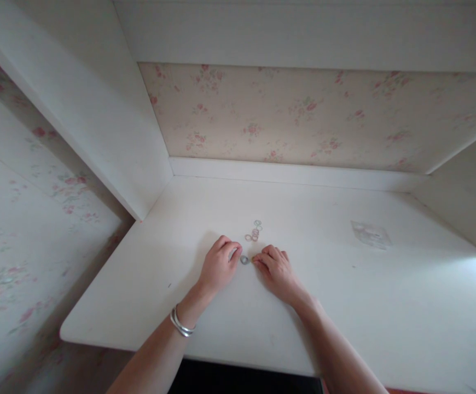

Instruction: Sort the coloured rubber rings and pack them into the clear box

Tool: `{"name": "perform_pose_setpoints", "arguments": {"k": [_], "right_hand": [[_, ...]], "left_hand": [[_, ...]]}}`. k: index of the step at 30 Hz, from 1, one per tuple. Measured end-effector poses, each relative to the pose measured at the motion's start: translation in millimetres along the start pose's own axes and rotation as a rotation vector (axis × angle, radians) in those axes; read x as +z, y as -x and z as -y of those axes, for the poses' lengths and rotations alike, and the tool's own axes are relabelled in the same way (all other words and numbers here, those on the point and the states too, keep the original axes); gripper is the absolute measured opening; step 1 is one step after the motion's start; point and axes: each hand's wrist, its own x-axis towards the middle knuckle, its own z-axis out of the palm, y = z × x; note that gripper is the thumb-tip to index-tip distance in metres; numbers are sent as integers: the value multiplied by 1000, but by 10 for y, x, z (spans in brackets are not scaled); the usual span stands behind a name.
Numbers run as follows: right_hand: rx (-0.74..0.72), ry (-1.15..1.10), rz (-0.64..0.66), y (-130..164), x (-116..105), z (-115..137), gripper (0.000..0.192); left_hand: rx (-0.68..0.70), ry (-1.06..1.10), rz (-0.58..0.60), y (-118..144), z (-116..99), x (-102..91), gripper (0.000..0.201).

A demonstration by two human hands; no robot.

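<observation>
Both hands rest knuckles-up on the white worktop (344, 306), fingers curled down and fingertips turned in toward each other. Left hand (218, 265) sits at about 9 o'clock of a small pale ring (244, 260); right hand (277, 269) sits at about 3 o'clock of it. The ring lies flat between the two sets of fingertips — just beside each, and whether either truly touches it is too small to tell. Neither hand is spread; each is loosely bunched, thumb and forefinger drawn near one another as for a pinch, though I cannot tell that anything is gripped. The right forefinger tip looks marginally closer to the ring than the left.

At roughly 12 o'clock of the ring, a little farther up the worktop, lies a small cluster of rings (254, 232) — thin loops, pinkish and pale blue-grey, some overlapping, looking like fine elastic bands. Being round, they have no long axis; the cluster itself runs loosely from 6 toward 12 o'clock.

Well apart at 2 o'clock lies a clear plastic packet (371, 234), flat and crinkled. A pair of silvery bangles (181, 324) circles the left wrist. The worktop is smooth and matt, set in a white alcove with floral wallpaper (303, 115) behind.
</observation>
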Motion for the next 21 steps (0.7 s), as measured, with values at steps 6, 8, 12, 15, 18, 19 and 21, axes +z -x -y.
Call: {"name": "perform_pose_setpoints", "arguments": {"k": [6,8,12,15,18,19,21], "right_hand": [[-21,15,-4,13,-26,33,19],[-26,22,-11,16,-16,28,18],[-19,13,-27,16,11,12,17],[-13,-13,-47,16,22,6,17],[-6,-18,-64,18,20,3,17],[-1,-12,-74,18,17,2,17],[15,13,-99,18,12,-1,20]], "left_hand": [[6,-2,-5,-8,-6,-11,15],[10,-2,-12,-8,-4,-9,15],[16,-1,-16,-4,2,-5,15],[11,-6,-3,-5,4,-6,14],[8,-8,2,-8,7,-3,14],[11,-8,-1,-9,9,0,14],[18,-9,-12,-10,15,7,14]]}}
